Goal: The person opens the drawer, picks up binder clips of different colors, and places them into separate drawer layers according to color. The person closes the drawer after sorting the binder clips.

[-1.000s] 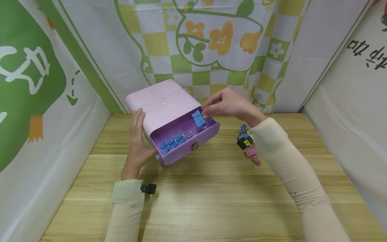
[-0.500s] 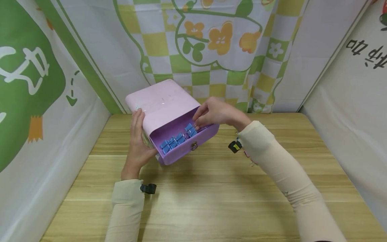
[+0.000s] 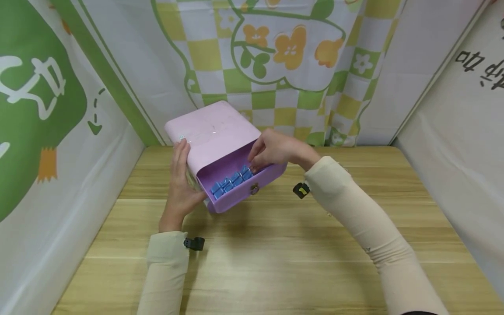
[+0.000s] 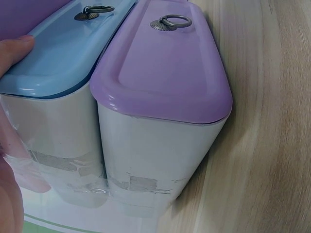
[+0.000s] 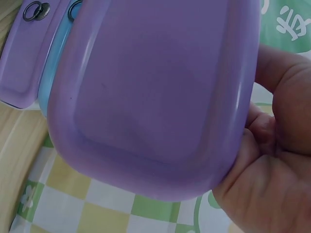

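A pink-topped drawer box (image 3: 214, 135) stands at an angle on the table with its top purple drawer (image 3: 234, 197) pulled out. Several blue binder clips (image 3: 228, 183) sit in a row inside, along the drawer's front. My right hand (image 3: 275, 148) reaches in over the drawer's right end, thumb and fingers pinching the rightmost binder clip (image 3: 246, 172). In the right wrist view the drawer front hides the fingertips. My left hand (image 3: 179, 188) rests flat along the box's left side, its thumb near the front by the blue drawer (image 4: 58, 63).
Below the open drawer are the blue drawer and a shut purple drawer (image 4: 165, 68), both with ring pulls. A black wrist camera (image 3: 301, 190) sits at the right cuff; the right sleeve (image 3: 354, 201) covers the spot where loose clips lay. A patterned curtain (image 3: 275, 105) hangs behind.
My right hand has moved left and down into the drawer, bringing a blue binder clip to the right end of the row. The left hand has stayed on the box.
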`<state>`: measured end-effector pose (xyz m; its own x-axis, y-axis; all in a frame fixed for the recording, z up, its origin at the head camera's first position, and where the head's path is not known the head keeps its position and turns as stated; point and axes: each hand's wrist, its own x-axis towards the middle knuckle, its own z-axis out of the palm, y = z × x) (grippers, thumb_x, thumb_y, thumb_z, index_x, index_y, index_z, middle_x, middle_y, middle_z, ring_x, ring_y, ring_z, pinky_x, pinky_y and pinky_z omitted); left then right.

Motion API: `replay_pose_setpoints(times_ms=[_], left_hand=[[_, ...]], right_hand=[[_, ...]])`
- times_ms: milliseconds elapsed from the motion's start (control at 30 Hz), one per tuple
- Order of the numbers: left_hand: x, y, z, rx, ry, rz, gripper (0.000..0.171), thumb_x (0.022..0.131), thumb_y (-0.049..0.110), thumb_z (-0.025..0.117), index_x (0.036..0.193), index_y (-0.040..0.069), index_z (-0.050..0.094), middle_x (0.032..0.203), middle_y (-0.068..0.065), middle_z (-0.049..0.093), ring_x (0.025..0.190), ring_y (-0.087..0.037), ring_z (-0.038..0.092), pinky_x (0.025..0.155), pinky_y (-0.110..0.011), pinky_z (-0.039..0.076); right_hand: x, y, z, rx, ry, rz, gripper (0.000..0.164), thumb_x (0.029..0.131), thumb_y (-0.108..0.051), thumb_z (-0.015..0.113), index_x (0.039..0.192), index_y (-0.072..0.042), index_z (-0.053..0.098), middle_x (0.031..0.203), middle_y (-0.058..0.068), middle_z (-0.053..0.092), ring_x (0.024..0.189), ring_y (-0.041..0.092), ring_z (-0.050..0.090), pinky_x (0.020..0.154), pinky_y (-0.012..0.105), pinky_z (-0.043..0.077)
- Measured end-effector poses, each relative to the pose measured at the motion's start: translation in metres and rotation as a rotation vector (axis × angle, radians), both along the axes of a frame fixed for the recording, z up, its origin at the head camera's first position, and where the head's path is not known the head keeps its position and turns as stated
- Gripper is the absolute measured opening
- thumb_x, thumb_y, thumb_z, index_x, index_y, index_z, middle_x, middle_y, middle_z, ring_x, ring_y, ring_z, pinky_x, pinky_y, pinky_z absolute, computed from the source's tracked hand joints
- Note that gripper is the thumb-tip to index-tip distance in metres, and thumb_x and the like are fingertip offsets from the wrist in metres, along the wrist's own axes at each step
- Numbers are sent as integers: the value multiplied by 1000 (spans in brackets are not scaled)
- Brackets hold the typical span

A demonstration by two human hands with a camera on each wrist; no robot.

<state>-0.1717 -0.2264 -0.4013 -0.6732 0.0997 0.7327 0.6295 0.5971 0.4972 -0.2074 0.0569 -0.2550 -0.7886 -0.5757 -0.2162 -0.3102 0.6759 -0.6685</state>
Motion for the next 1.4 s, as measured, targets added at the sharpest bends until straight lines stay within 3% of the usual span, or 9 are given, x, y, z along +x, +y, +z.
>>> replay_pose_setpoints(times_ms=[333,567,733,967,1133,1400], left_hand=[[-2,2,0,15,37,-18,123,51,24,94,153,15,25,163,-1,18,153,-26,7,126,-48,15],[0,2,1,36,37,-31,121,52,23,94,152,15,27,163,-2,19,153,-26,7,125,-49,15],[-1,2,0,34,33,-27,123,52,24,94,153,15,25,163,-1,18,153,-26,7,126,-48,14],[-1,0,0,8,11,-17,124,53,22,93,154,16,21,164,0,15,153,-24,5,126,-46,13],[0,0,-1,10,-3,-14,124,54,20,93,155,17,21,164,1,14,153,-23,5,126,-47,13],[0,0,-1,26,-10,-14,126,52,22,94,155,18,22,164,2,15,153,-23,5,126,-48,13]], right_hand=[[-4,18,5,44,41,-12,21,84,-26,71,101,-16,77,101,-3,74,99,15,64,82,30,55],[-6,43,15,-138,-101,-115,27,88,-18,70,110,-3,72,104,12,75,93,22,74,86,32,60],[-7,66,21,-194,-106,-161,26,90,-16,67,111,-2,70,110,15,72,97,23,73,87,32,60],[-6,96,13,-121,-59,-201,26,91,-19,65,112,-4,70,108,15,73,95,23,73,87,33,60],[-12,117,-7,-9,-25,-240,30,92,-22,66,116,-4,68,108,15,73,92,20,72,84,35,61],[-26,147,-40,236,129,-228,30,89,-25,66,112,-6,70,103,10,73,91,22,69,85,42,58]])
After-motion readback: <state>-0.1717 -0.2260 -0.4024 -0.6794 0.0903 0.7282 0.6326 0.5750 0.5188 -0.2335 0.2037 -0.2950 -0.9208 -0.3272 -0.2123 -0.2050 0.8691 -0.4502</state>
